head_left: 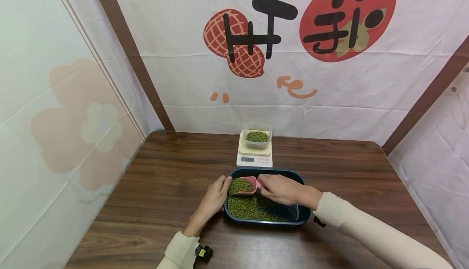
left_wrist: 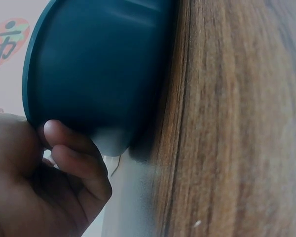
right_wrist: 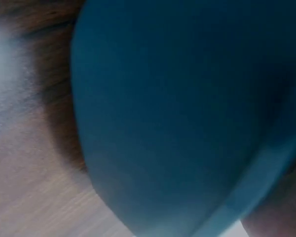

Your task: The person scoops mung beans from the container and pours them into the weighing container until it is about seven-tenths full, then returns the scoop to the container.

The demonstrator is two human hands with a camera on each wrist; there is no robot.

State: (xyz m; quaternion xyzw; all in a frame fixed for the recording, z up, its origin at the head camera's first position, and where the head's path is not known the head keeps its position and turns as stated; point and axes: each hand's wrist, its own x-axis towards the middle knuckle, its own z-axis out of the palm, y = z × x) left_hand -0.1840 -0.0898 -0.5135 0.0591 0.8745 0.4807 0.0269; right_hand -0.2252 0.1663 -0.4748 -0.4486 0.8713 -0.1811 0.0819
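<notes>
A dark blue basin point(head_left: 303, 216) of green mung beans point(head_left: 243, 208) stands on the table. My left hand point(head_left: 216, 194) grips its left rim; in the left wrist view the thumb lies over the edge and curled fingers point(left_wrist: 74, 148) press the outer wall. Over the beans, my right hand point(head_left: 280, 189) holds a pink scoop point(head_left: 250, 179) by the handle. The scoop is heaped with beans and points left, its mouth near the left rim. In the right wrist view the basin's outer wall point(right_wrist: 177, 113) hides most of the hand.
Just behind the basin stands a white kitchen scale point(head_left: 254, 161) with a small display. On it sits a clear plastic container point(head_left: 257, 142) partly filled with green beans. The brown wooden table point(head_left: 176, 171) meets a printed cloth wall point(head_left: 205, 118) at the back.
</notes>
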